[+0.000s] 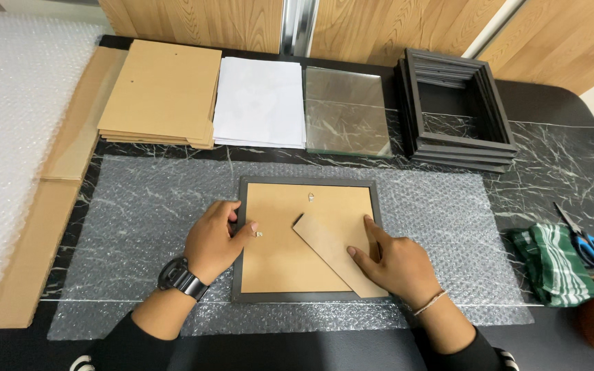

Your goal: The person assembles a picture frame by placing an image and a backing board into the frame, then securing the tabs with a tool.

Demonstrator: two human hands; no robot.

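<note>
A black picture frame (pixel 376 206) lies face down on a sheet of bubble wrap (pixel 139 227), its brown backing board (pixel 276 254) facing up. A brown easel stand flap (pixel 328 251) lies diagonally across the backing. My left hand (pixel 214 237) rests on the frame's left edge, thumb pressing near a small metal tab. My right hand (pixel 397 264) lies flat on the flap and the frame's right side, fingers spread. Neither hand grips anything.
Along the far edge of the black marble table (pixel 558 158) lie a stack of brown backing boards (pixel 159 93), white sheets (pixel 259 103), glass panes (pixel 346 110) and stacked black frames (pixel 455 110). A green striped cloth (pixel 551 261) and blue scissors (pixel 586 240) lie at right. Cardboard strips (pixel 49 227) lie left.
</note>
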